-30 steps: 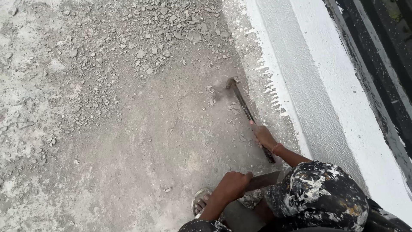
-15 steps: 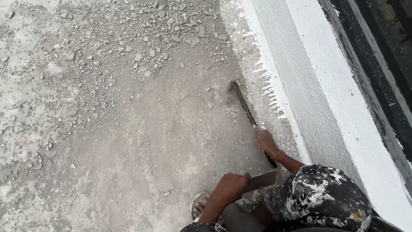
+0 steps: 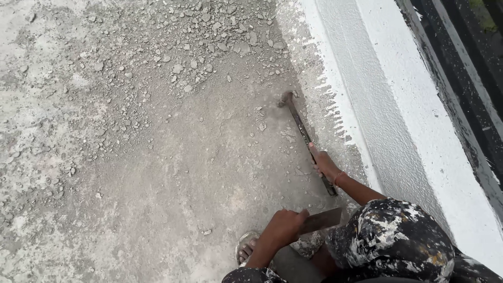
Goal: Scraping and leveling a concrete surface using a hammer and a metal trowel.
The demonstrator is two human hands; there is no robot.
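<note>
Head view: right hand [image 3: 324, 162] clamped on the hammer [image 3: 304, 133] handle, head down on the concrete floor [image 3: 157, 157] just beside the white-painted wall base [image 3: 367, 120]. Left hand [image 3: 285, 226] wrapped around a flat scraper blade [image 3: 322, 219], near a sandalled foot [image 3: 246, 247]. Risks: chips flying up, a glancing strike scarring the paint, blade slipping toward the foot.

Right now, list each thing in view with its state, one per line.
Hammer: head down on the concrete floor.
Right hand: closed around the hammer handle.
Left hand: gripping a flat scraper blade.
Rubble: loose, scattered.
White wall: painted, drips at base.
</note>
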